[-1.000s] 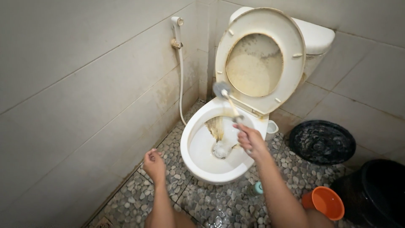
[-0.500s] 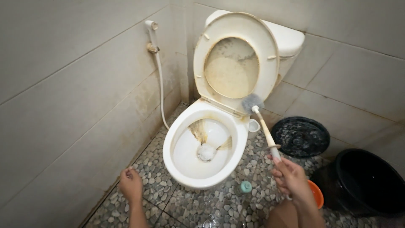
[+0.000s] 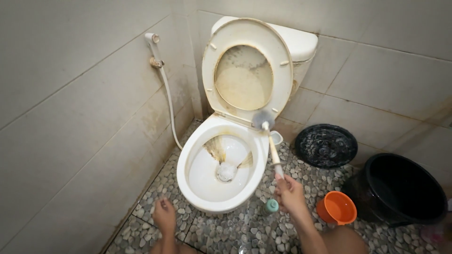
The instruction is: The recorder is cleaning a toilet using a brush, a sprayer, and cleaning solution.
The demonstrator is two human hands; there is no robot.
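- The right hand (image 3: 290, 192) has its fingers curled tight round the brush (image 3: 269, 139) handle; the brush head is up in the air by the back right rim of the toilet (image 3: 221, 200)
- The wet brush can drip on the floor (image 3: 235, 233) or bump the raised seat (image 3: 207, 70)
- The small bottle (image 3: 271, 206) stands just by that hand, so an elbow or wrist can knock it over
- The left hand (image 3: 164, 216) holds nothing; I cannot tell if its fingers are spread
- The bucket (image 3: 400, 188) is dark inside, and the cup (image 3: 337, 207) looks empty
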